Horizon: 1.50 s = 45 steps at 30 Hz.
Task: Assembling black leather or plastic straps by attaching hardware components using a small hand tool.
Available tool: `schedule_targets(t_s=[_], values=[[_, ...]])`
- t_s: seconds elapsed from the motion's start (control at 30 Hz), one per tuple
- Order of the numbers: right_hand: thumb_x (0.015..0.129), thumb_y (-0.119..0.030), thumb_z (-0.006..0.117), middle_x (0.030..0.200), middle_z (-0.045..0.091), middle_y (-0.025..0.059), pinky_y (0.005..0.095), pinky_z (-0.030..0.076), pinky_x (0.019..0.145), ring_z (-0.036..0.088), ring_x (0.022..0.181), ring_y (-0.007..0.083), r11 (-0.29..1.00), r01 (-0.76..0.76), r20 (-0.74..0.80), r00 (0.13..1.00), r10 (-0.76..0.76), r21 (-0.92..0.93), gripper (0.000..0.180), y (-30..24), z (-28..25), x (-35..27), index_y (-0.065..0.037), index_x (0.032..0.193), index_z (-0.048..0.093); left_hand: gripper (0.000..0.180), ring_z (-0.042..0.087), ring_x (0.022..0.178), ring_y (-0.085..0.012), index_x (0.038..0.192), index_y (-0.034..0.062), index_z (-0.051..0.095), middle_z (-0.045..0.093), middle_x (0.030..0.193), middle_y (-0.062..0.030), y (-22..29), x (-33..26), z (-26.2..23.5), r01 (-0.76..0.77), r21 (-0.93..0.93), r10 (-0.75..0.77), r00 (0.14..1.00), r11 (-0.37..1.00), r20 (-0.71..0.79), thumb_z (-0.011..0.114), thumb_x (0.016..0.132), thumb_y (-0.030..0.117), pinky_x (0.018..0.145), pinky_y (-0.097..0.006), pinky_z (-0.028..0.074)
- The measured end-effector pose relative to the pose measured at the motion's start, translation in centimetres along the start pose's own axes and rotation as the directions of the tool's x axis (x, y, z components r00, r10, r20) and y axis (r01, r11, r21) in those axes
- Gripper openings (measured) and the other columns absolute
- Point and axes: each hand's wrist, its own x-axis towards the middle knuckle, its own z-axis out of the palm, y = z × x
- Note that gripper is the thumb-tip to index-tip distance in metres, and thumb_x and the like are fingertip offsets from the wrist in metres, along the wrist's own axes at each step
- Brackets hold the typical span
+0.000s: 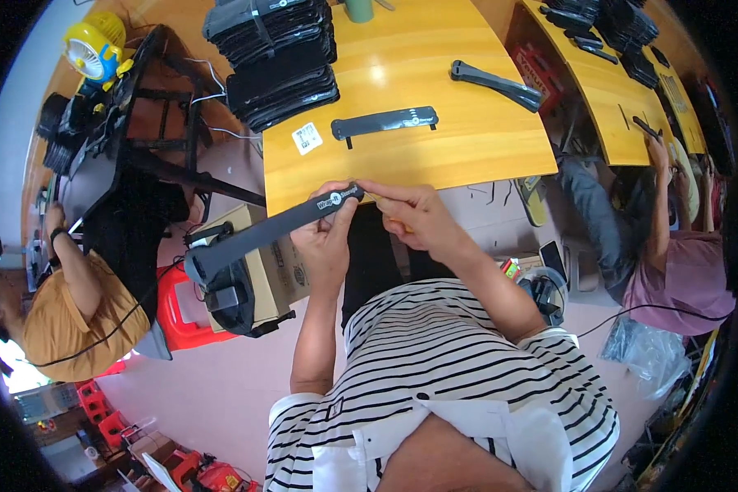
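My left hand (324, 238) grips a long dark grey strap-like piece (262, 234) near its labelled end, just off the near edge of the yellow wooden table (435, 152). The piece slants down to the left over a cardboard box. My right hand (410, 213) pinches the same end of the piece from the right, fingers closed on it. A second flat black piece (384, 123) lies on the table beyond my hands, beside a small white label (307, 138). Another long black piece (496, 84) lies farther right.
A tall stack of black pieces (279, 57) sits at the table's far left. A cardboard box (266, 271) and red stool (180, 316) stand at my left. One person in orange sits at the left, another in pink at the right by a second yellow table (615, 107).
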Motion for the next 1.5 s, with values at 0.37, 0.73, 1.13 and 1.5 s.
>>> schedule_targets(t_s=[0.37,0.73,1.13,1.5], values=[[0.084,-0.005,0.051,0.081,0.06,0.0102,0.0312,0.044,0.056,0.056,0.062,0.0225,0.713,0.203,0.113,0.978,-0.173,-0.671,0.032,-1.5,-1.3,-0.6,-0.004,0.116,0.054,0.017,0.064,0.077,-0.0184,0.096,-0.003,0.058,0.063,0.085,-0.011,-0.3,1.4,-1.8,0.46,-0.419,-0.381,0.887,0.783,0.261,0.054,0.086,0.01,0.071,-0.027,0.055],[0.08,0.0,0.051,0.109,0.058,0.0119,0.0357,0.045,0.082,0.056,0.097,0.0313,0.55,0.558,0.473,0.827,-0.305,-0.621,0.044,-1.8,-2.9,0.0,-0.013,0.122,0.05,0.023,0.064,0.076,-0.0216,0.099,-0.0047,0.056,0.063,0.089,-0.0127,-1.0,1.9,-3.4,0.743,-0.485,-0.492,0.669,0.46,0.558,0.052,0.088,0.016,0.069,-0.028,0.056],[0.082,-0.002,0.049,0.095,0.063,0.0117,0.0321,0.046,0.076,0.06,0.086,0.0286,0.545,0.489,0.397,0.872,-0.287,-0.681,0.04,-0.4,-2.8,-0.4,-0.012,0.12,0.052,0.024,0.064,0.069,-0.0241,0.1,-0.0018,0.055,0.062,0.088,-0.0138,-0.9,1.2,-2.4,0.797,-0.444,-0.563,0.603,0.408,0.565,0.053,0.088,0.019,0.061,-0.028,0.056],[0.089,-0.005,0.044,0.066,0.046,-0.0064,0.0167,0.034,0.047,0.037,0.053,0.0024,0.965,-0.039,0.303,0.946,0.12,-0.26,0.034,-0.8,-3.3,-0.9,-0.013,0.122,0.053,0.023,0.063,0.06,-0.0148,0.088,-0.0026,0.061,0.062,0.07,-0.0103,1.8,0.9,-2.2,0.668,0.006,-0.573,0.633,0.744,0.52,0.057,0.085,0.02,0.054,-0.021,0.051]])
